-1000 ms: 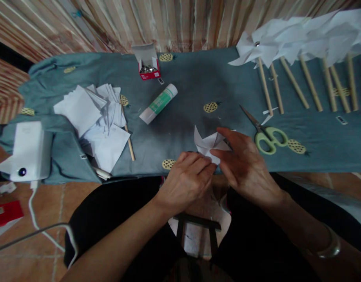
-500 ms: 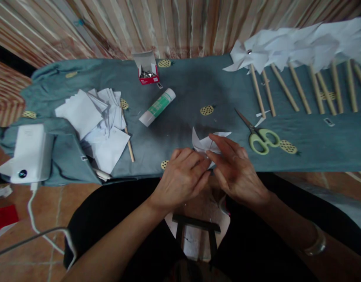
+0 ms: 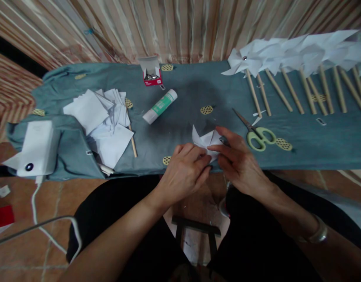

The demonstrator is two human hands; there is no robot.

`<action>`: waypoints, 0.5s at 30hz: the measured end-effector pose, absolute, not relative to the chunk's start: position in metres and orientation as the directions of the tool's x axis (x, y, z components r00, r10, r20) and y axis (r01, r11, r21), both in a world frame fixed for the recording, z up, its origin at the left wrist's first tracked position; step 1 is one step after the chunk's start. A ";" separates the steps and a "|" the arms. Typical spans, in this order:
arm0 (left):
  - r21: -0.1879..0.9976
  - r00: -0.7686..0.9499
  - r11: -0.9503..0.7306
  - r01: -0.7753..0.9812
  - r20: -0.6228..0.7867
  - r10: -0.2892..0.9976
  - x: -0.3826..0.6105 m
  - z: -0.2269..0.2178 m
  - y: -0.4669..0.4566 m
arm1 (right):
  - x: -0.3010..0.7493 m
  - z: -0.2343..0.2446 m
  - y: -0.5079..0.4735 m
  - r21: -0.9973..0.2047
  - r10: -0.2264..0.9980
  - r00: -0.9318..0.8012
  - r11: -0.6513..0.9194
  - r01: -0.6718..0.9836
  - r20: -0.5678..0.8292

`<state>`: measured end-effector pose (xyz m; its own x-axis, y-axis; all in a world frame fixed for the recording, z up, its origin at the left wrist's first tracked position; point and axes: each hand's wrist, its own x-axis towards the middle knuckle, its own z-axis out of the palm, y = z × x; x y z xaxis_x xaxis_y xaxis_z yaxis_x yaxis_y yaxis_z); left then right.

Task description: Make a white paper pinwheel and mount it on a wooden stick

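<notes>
Close to the table's front edge, a folded white paper pinwheel (image 3: 208, 139) is between my two hands, its pointed blades facing away from me. My left hand (image 3: 186, 168) is closed on its near left side, fingers curled. On the right side, my right hand (image 3: 239, 162) grips the pinwheel between thumb and fingers, the index finger reaching over a blade. The fingers cover the pinwheel's centre and lower part. Green-handled scissors (image 3: 258, 137) lie just right of my right hand. A glue stick (image 3: 160, 106) rests beyond my left hand.
Finished pinwheels (image 3: 300, 55) on sticks lie in a row at the back right. A small red box (image 3: 152, 78) of metal pieces stands open at the back. White paper squares (image 3: 95, 113) and a wooden stick (image 3: 133, 141) lie left, near a white power bank (image 3: 37, 149) with a cable.
My right hand's index finger and thumb have shifted on the pinwheel, and its right blade is now bent in towards the centre. The camera view has moved slightly.
</notes>
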<state>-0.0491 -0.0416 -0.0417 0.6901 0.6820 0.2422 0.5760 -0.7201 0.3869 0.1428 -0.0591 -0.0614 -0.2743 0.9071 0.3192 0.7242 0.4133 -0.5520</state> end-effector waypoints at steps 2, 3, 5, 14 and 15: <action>0.380 0.693 -0.720 0.580 0.235 0.682 -0.049 -0.042 -0.041 | 0.143 -0.061 -0.058 -0.584 0.919 -0.245 0.386 0.714 0.307; 0.378 0.694 -0.721 0.581 0.233 0.681 -0.049 -0.042 -0.041 | 0.143 -0.061 -0.057 -0.593 0.924 -0.238 0.376 0.712 0.300; 0.377 0.696 -0.722 0.580 0.230 0.680 -0.048 -0.042 -0.041 | 0.142 -0.060 -0.056 -0.587 0.925 -0.236 0.373 0.719 0.298; 0.382 0.702 -0.717 0.584 0.208 0.682 -0.048 -0.045 -0.040 | 0.137 -0.061 -0.058 -0.395 0.868 -0.348 0.476 0.786 0.353; 0.381 0.701 -0.714 0.587 0.201 0.684 -0.048 -0.045 -0.040 | 0.136 -0.062 -0.058 -0.395 0.865 -0.354 0.482 0.782 0.354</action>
<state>-0.0484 -0.0404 -0.0448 0.7013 0.6839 0.2010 0.5872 -0.7141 0.3812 0.1358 -0.0583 -0.0620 -0.3544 0.8653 0.3544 0.7822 0.4820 -0.3947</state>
